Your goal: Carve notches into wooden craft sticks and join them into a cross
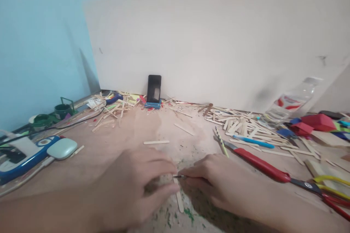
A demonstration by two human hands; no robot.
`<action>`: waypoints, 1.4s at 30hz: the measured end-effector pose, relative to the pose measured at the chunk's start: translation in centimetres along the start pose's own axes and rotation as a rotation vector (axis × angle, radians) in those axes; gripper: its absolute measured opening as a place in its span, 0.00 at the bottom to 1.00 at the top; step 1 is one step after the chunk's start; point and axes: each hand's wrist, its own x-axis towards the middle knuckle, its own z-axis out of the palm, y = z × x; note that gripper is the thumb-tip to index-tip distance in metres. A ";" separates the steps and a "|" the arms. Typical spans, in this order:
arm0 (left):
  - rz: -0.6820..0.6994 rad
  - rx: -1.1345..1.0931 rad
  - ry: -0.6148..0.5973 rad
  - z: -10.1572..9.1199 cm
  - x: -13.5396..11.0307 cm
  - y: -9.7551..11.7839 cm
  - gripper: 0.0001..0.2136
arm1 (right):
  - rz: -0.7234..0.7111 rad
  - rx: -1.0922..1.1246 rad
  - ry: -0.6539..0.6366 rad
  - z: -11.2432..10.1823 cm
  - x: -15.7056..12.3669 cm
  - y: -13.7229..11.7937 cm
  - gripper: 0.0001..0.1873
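Observation:
My left hand point(136, 185) lies low on the wooden table point(131, 131), fingers curled and pressing down on a flat wooden craft stick point(179, 198) that points toward me. My right hand point(216, 185) is closed around a thin tool whose small metal tip point(180, 177) meets the top end of that stick. The tool's body is hidden inside the fingers. The tabletop under the hands is scratched and flecked with green.
Loose craft sticks point(243, 125) litter the back and right. A red-handled cutter point(259, 165), scissors point(325, 189), a blue pen point(253, 141), red and blue blocks point(314, 123) and a plastic bottle point(292, 103) lie right. A phone point(154, 89) leans on the white board point(218, 43). Cases sit left point(61, 148).

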 end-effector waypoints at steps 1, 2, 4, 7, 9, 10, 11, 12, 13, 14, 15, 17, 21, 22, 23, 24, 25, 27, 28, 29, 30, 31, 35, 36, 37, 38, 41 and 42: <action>-0.038 0.002 -0.048 0.5 0.9 -0.3 0.12 | 0.004 0.000 0.001 0.0 0.0 0.0 0.14; -0.080 0.003 -0.110 1.0 1.5 -0.6 0.16 | 0.006 0.000 0.001 -0.1 0.0 0.0 0.14; -0.131 0.072 -0.219 2.3 2.0 -1.0 0.30 | 0.011 -0.001 0.000 -0.1 0.1 0.0 0.15; -0.124 0.118 -0.333 3.4 1.6 -1.0 0.39 | 0.016 0.000 0.002 0.0 0.1 0.0 0.15; -0.100 0.132 -0.358 3.6 1.4 -0.8 0.39 | 0.022 -0.001 0.012 0.0 0.0 0.0 0.14; -0.100 0.132 -0.355 3.5 1.4 -0.6 0.39 | 0.022 -0.003 0.018 0.0 0.0 -0.1 0.14; -0.109 0.126 -0.348 3.4 1.4 -0.5 0.39 | 0.019 -0.007 0.023 0.0 -0.1 -0.1 0.14; -0.122 0.113 -0.343 3.3 1.6 -0.5 0.40 | 0.014 -0.012 0.028 -0.1 -0.1 -0.1 0.14; -0.133 0.099 -0.337 3.3 1.7 -0.5 0.40 | 0.008 -0.018 0.032 -0.1 -0.2 -0.2 0.14; -0.142 0.090 -0.328 3.4 1.8 -0.5 0.41 | -0.001 -0.024 0.036 -0.1 -0.2 -0.3 0.14; -0.142 0.087 -0.318 3.5 1.9 -0.6 0.42 | -0.009 -0.030 0.039 -0.2 -0.2 -0.3 0.14; -0.115 0.102 -0.293 3.8 2.0 -0.8 0.42 | -0.020 -0.036 0.034 -0.2 -0.2 -0.4 0.14; -0.065 0.170 -0.260 4.3 1.6 -1.0 0.42 | -0.036 -0.028 0.000 -0.3 0.2 -0.1 0.13; -0.067 0.165 -0.267 4.3 1.6 -1.0 0.43 | -0.037 -0.026 -0.007 -0.3 0.3 0.1 0.13; -0.073 0.157 -0.272 4.3 1.5 -1.1 0.44 | -0.041 -0.025 -0.014 -0.2 0.4 0.4 0.13; -0.080 0.146 -0.281 4.2 1.5 -1.1 0.44 | -0.045 -0.025 -0.020 -0.2 0.5 0.6 0.14; -0.086 0.134 -0.290 4.1 1.6 -1.1 0.44 | -0.051 -0.027 -0.024 -0.2 0.6 0.9 0.14; -0.096 0.123 -0.303 4.0 1.6 -1.2 0.45 | -0.067 -0.035 -0.026 -0.1 0.8 1.3 0.15; -0.100 0.122 -0.307 4.0 1.6 -1.2 0.45 | -0.077 -0.042 -0.024 -0.1 0.8 1.5 0.15; -0.101 0.125 -0.310 3.9 1.6 -1.3 0.46 | -0.086 -0.050 -0.018 -0.1 0.8 1.6 0.15; -0.100 0.129 -0.312 3.9 1.6 -1.4 0.46 | -0.096 -0.059 -0.011 0.0 0.8 1.8 0.15; -0.098 0.134 -0.314 3.9 1.7 -1.5 0.46 | -0.104 -0.068 -0.004 0.0 0.9 1.9 0.15; -0.081 0.132 -0.330 3.6 1.8 -2.0 0.46 | -0.119 -0.101 0.020 0.3 1.0 2.4 0.17; -0.079 0.129 -0.334 3.5 1.8 -2.1 0.46 | -0.120 -0.101 0.022 0.4 1.0 2.5 0.17; -0.076 0.125 -0.336 3.5 1.8 -2.2 0.46 | -0.121 -0.099 0.025 0.5 1.0 2.6 0.17; -0.075 0.122 -0.338 3.4 1.8 -2.3 0.45 | -0.122 -0.093 0.027 0.6 1.1 2.7 0.17; -0.073 0.113 -0.336 3.3 1.8 -2.4 0.46 | -0.126 -0.040 0.021 0.4 1.1 2.8 0.17; -0.072 0.110 -0.334 3.3 1.8 -2.4 0.46 | -0.128 -0.007 0.015 0.3 1.0 2.8 0.17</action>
